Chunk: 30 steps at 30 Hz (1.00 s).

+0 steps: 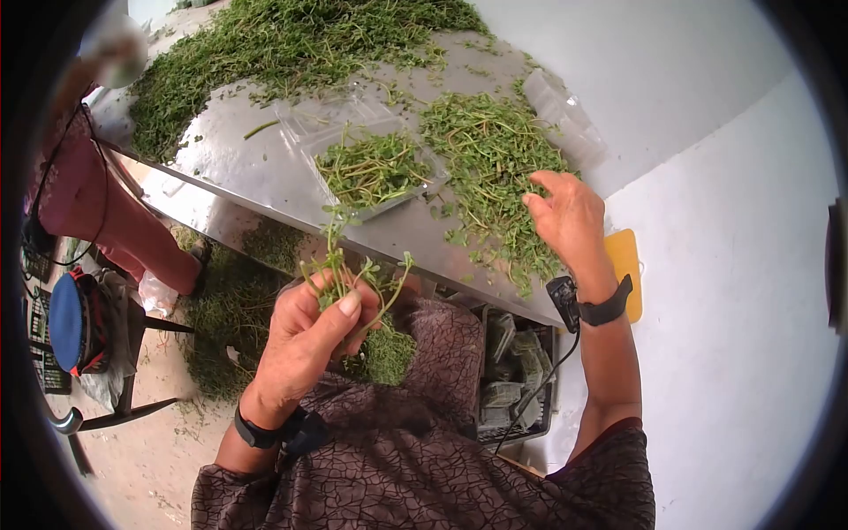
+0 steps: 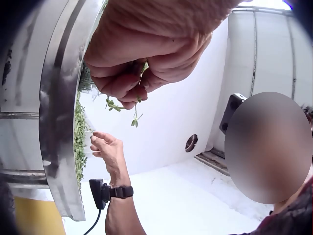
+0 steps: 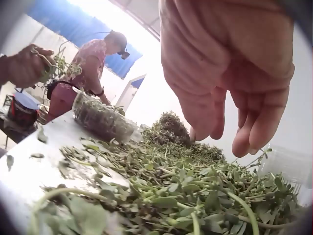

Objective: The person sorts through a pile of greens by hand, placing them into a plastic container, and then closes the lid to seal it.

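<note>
My left hand (image 1: 305,340) grips a small bunch of leafy green stems (image 1: 334,269) between thumb and fingers, above my lap. Leafy tips of that bunch poke out below the fingers in the left wrist view. Over the right side of a loose pile of greens (image 1: 481,155) is my right hand (image 1: 570,216), thumb and fingers apart with nothing seen between them. The right wrist view shows these fingers pointing down, just above the leaves. Left of the pile, a clear plastic box (image 1: 367,212) filled with the same greens stands on the metal table (image 1: 256,190).
A large heap of greens (image 1: 300,44) covers the table's far side. Empty clear boxes (image 1: 565,115) lie by the wall at right. Below, a black crate (image 1: 512,428) holds more boxes. Another person (image 3: 90,73) stands at left, near a chair with a blue-topped item (image 1: 71,322).
</note>
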Available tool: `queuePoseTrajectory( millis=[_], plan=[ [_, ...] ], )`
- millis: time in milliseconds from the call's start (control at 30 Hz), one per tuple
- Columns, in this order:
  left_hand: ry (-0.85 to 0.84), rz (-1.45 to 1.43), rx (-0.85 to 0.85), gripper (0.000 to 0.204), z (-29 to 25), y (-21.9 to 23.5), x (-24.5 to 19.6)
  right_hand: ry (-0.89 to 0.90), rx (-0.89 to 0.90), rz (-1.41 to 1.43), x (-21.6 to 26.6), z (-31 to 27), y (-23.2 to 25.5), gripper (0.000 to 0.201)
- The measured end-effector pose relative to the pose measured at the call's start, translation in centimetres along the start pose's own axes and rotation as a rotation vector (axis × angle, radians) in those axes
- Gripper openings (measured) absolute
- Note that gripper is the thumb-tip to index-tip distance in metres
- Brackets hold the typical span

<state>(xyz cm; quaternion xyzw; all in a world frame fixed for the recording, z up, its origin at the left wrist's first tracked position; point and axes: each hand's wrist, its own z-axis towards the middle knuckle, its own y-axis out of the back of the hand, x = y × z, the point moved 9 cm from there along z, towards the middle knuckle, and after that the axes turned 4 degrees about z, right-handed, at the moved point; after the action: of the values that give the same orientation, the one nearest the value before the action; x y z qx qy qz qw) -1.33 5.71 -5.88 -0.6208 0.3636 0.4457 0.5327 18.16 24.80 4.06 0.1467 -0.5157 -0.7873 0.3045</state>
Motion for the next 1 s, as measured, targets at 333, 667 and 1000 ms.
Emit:
queuePoseTrajectory(
  millis=[333, 667, 1000],
  plan=[
    [0.014, -0.041, 0.113, 0.018, 1.1, -1.9, 0.8, 0.211, 0.096, -0.210, 0.4, 4.3, -4.6, 0.020],
    [0.026, -0.089, 0.093, 0.021, 1.2, -1.1, 1.4, 0.065, 0.034, 0.012, -2.2, 5.0, -3.0, 0.011],
    [-0.017, -0.026, -0.066, 0.024, 0.4, 1.0, 0.0, -0.062, 0.323, 0.825, 3.1, -0.5, 0.3, 0.009]
  ],
)
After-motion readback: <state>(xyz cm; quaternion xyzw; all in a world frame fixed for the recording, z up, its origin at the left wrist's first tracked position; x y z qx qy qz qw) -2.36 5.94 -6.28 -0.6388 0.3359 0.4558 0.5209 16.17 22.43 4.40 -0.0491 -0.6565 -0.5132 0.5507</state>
